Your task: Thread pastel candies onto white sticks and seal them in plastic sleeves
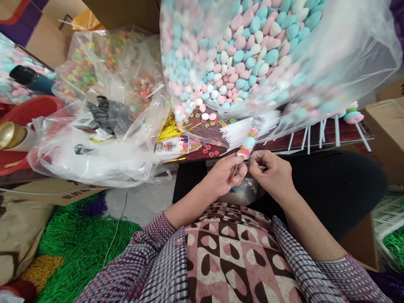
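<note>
I see my left hand (224, 173) pinching the thin white stick of a wrapped candy skewer (251, 138), my right hand (272, 170) closed on it from three o'clock. The skewer tilts toward one o'clock, under the big bag of pastel candies (252, 54) at twelve.

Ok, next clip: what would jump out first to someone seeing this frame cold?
The huge clear bag of pastel candies, pink, blue and white, fills the top centre over the table edge. Just below it, the left hand and right hand meet on a candy-stacked stick, beside a sheaf of white sticks. Bright green cord lies at lower left.
</note>
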